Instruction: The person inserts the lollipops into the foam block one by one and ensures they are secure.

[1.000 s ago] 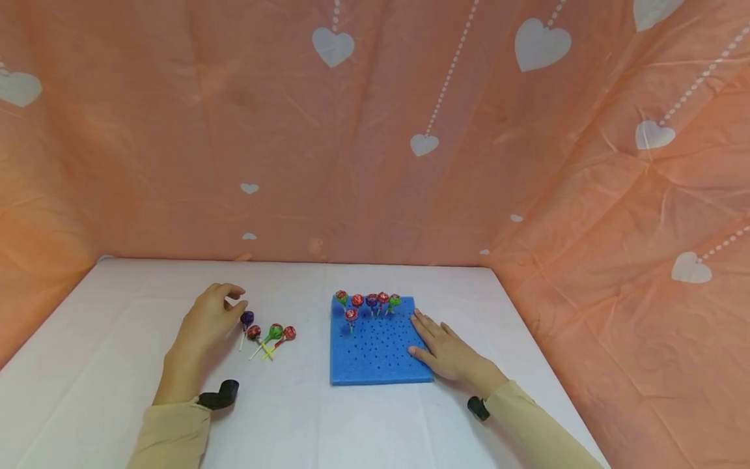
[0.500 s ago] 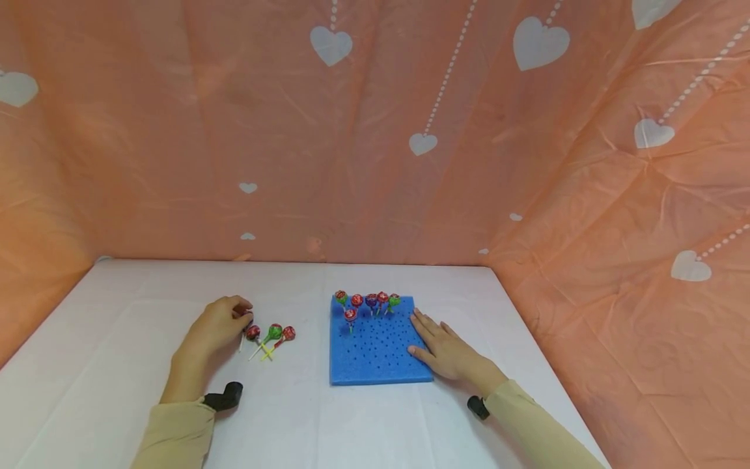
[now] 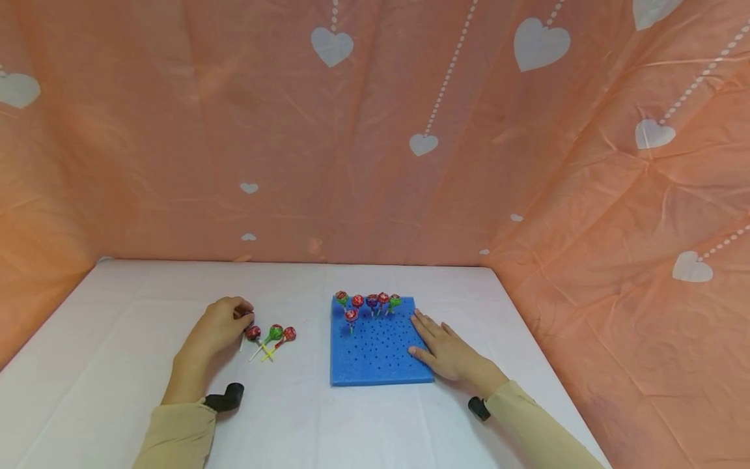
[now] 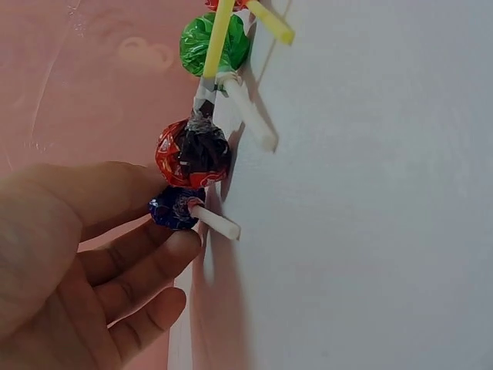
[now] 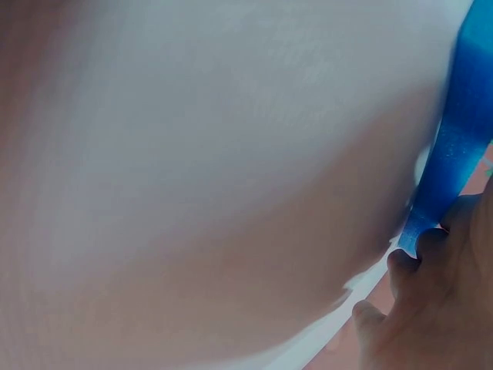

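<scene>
In the head view, the left hand (image 3: pixel 219 326) sits on the white table (image 3: pixel 117 339) with its fingers bent in at the near end of a small bunch of loose lollipops (image 3: pixel 272 334). The right hand (image 3: pixel 448 352) lies flat and open on the right edge of the blue foam board (image 3: pixel 375 358), where six lollipops stand in holes along the back. The board could slide if that flat hand lifts off. In the left wrist view, the fingers (image 4: pixel 146 262) and thumb close in on the blue lollipop (image 4: pixel 176 210), touching its wrapped head, while its white stick points away over the table. A red lollipop (image 4: pixel 192 152) lies right against it, and a green one (image 4: pixel 214 44) is just past that. The blue head is small and round, so it could slip out of the pinch, or the red one could get dragged along and roll. In the right wrist view, most is a blur; only the fingertips (image 5: pixel 408 266) show, resting at the board's blue edge.
</scene>
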`<state>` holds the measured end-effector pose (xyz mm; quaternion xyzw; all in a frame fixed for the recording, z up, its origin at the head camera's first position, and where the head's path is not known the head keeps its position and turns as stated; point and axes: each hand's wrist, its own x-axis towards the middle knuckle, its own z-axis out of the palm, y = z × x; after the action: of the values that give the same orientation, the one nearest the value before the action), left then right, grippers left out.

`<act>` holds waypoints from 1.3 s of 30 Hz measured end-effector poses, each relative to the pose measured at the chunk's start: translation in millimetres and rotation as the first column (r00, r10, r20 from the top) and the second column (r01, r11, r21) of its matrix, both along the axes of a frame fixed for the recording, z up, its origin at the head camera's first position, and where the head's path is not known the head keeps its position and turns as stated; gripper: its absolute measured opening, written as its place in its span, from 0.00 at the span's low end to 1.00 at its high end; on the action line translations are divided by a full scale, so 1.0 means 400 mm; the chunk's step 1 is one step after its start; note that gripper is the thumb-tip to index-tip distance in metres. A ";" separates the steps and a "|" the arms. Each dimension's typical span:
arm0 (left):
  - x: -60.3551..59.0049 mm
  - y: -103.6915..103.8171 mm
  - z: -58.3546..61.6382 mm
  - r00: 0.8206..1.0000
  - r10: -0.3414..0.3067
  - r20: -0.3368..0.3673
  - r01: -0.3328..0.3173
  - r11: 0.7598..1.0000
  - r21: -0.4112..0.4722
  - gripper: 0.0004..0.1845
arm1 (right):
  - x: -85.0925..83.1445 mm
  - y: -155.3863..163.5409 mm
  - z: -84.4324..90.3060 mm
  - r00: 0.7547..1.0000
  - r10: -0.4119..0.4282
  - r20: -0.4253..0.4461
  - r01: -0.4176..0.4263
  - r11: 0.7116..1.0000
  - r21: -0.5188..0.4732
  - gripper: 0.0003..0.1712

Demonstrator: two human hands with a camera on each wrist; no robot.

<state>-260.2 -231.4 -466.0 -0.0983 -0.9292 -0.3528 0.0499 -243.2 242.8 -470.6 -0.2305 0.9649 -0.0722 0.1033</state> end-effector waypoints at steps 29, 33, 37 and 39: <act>0.041 0.053 0.105 0.935 0.151 -0.320 -0.092 0.977 0.192 0.11 | 0.002 -0.003 0.001 1.000 -0.002 0.004 0.002 1.000 -0.008 0.47; 0.046 0.066 0.125 0.920 0.155 -0.360 -0.078 0.973 0.219 0.11 | 0.002 -0.004 0.003 1.000 -0.002 0.007 0.002 1.000 -0.009 0.47; 0.050 0.079 0.144 0.907 0.156 -0.392 -0.064 0.969 0.240 0.12 | 0.003 -0.004 0.005 1.000 0.000 0.004 0.001 1.000 -0.009 0.47; 0.054 0.086 0.154 0.900 0.160 -0.405 -0.061 0.967 0.248 0.12 | 0.003 -0.004 0.005 1.000 0.001 0.003 -0.001 1.000 -0.005 0.47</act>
<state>-238.6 -196.8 -404.3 -0.1125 -0.8535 -0.4244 0.2805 -241.9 241.4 -468.5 -0.2311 0.9644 -0.0748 0.1042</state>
